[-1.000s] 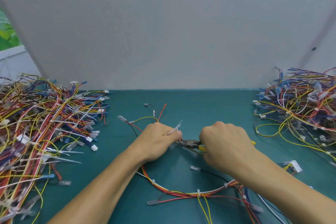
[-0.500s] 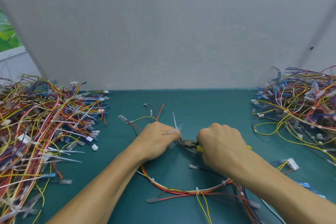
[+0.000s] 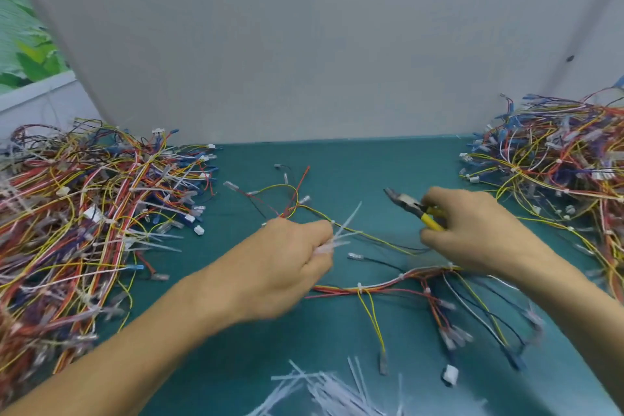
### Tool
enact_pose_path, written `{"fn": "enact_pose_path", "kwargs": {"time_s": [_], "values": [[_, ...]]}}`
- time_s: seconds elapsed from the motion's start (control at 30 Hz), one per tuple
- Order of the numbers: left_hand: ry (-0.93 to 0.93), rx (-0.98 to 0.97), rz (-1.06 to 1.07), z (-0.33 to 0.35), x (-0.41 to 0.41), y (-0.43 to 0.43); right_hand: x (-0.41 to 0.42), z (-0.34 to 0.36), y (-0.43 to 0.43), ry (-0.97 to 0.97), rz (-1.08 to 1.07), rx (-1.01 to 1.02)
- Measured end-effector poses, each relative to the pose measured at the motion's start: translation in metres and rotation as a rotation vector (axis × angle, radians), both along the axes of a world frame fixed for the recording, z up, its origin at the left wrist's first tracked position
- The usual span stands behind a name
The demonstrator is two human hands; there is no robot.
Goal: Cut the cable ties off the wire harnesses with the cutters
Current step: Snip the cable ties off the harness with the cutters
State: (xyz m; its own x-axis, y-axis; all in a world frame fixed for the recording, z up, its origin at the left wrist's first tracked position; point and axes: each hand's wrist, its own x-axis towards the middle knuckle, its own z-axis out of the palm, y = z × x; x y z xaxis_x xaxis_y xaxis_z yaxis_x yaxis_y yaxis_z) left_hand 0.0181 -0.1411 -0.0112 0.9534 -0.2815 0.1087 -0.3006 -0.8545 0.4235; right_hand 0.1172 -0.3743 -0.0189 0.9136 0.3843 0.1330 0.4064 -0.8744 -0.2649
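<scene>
The left hand (image 3: 287, 267) is pinching a small bunch of white cable ties (image 3: 341, 233) between the thumb and curled fingers. The loose tails are fanning up and to the right of the knuckles. The right hand (image 3: 472, 230) is gripping the cutters (image 3: 410, 208) by the yellow handles, with the fingers wrapped round them and the dark nose pointing up-left. The blades appear to be pressed together, though motion blur is making this uncertain. The two hands are sitting apart, with a thin yellow wire running between them.

A wire harness (image 3: 388, 285) is lying on the green table (image 3: 354, 159), just below and between the hands. Its red, orange and yellow bundle is carrying small white ties at intervals. Its branches are spreading toward the lower right, where a white connector (image 3: 450, 375) is lying.

A large pile of harnesses (image 3: 84, 213) is occupying the left of the table, and a second pile (image 3: 557, 172) is lying at the right. A heap of loose white tie strips (image 3: 331, 392) is lying at the near edge. A grey panel (image 3: 304, 44) is standing behind the table.
</scene>
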Motion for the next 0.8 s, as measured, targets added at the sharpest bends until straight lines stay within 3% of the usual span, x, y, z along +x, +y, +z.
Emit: {"fn": "enact_pose_path", "kwargs": {"time_s": [0.2, 0.37, 0.5, 0.63, 0.7, 0.8], "values": [[0.211, 0.315, -0.069, -0.019, -0.063, -0.025, -0.037, 0.002, -0.024, 0.084, 0.011, 0.003], [0.245, 0.582, -0.034, -0.026, -0.082, -0.038, -0.052, -0.001, -0.034, 0.140, -0.001, -0.095], [-0.020, 0.645, -0.130, -0.015, -0.083, -0.036, -0.052, -0.007, -0.035, 0.148, -0.038, -0.162], [0.125, 0.556, -0.170, -0.010, -0.075, -0.026, -0.046, -0.012, -0.029, 0.055, -0.104, -0.196], [0.259, 0.432, 0.004, -0.008, -0.063, -0.017, -0.040, -0.015, -0.026, 0.054, -0.127, -0.228], [0.140, 0.292, 0.475, -0.009, -0.027, -0.004, -0.030, -0.020, -0.023, 0.165, -0.117, -0.277]]}}
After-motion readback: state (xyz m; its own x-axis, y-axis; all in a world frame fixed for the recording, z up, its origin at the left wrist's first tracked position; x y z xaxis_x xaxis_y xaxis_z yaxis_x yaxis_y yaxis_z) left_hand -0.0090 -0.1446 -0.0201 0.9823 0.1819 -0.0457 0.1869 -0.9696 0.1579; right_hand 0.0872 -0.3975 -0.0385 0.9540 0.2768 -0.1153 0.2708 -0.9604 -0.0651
